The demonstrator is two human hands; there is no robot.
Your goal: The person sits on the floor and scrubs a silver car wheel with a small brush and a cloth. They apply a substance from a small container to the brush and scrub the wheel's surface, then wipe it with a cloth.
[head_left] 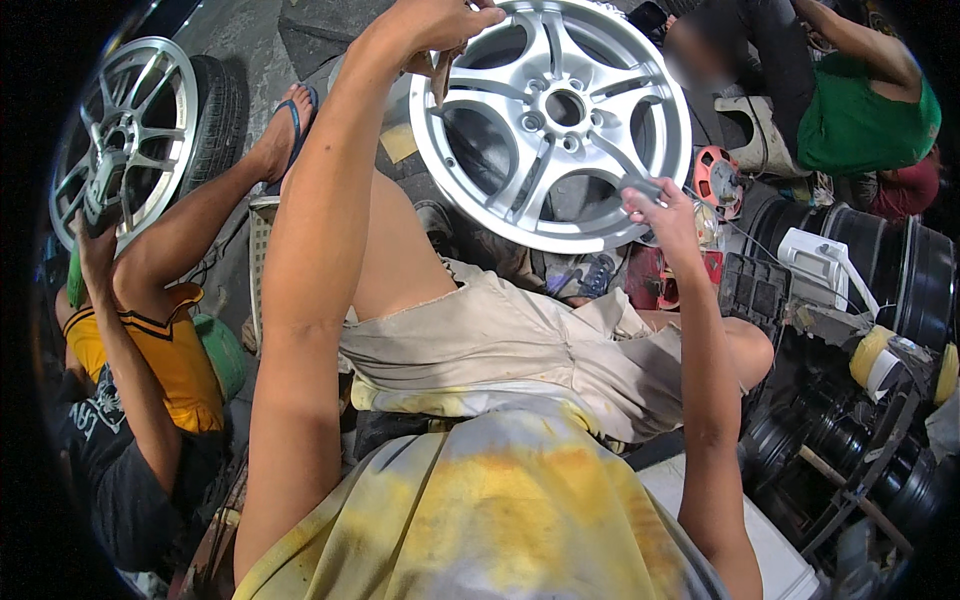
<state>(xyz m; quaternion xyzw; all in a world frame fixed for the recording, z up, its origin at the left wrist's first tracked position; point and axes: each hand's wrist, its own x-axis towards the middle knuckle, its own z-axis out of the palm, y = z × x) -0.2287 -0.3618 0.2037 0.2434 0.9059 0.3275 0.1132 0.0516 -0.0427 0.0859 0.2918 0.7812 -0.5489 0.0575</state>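
Alloy wheel: a silver five-spoke alloy wheel (553, 118) stands nearly upright in front of the person's knees, its face turned toward the camera, held between both hands at the top of the view.
Second wheel: another silver wheel with a tyre (128, 140) stands at the far left, held by a co-worker in a yellow and black shirt (165, 350) who sits on the ground with a leg stretched toward the middle.
Other person: someone in a green top (860, 115) sits at the upper right, well apart from the held wheel.
Dark rims: a stack of black rims (900, 275) lies at the right, with yellow-edged rolls of tape (872, 355) just beside them.
Shorts: pale beige shorts (520, 345) cover the person's lap, below the wheel; a yellow-stained shirt fills the lower edge.
Left hand: the left hand (440, 25) grips the wheel's upper left rim, fingers clamped together over a small tan piece, likely sandpaper (441, 75), pressed against the rim.
Right hand: the right hand (660, 210) is at the lower right rim, fingers closed around a small grey object (640, 186) that touches the wheel's edge; what kind of object it is cannot be told.
Red reel: a small red and white reel (715, 178) lies on the ground just right of the wheel.
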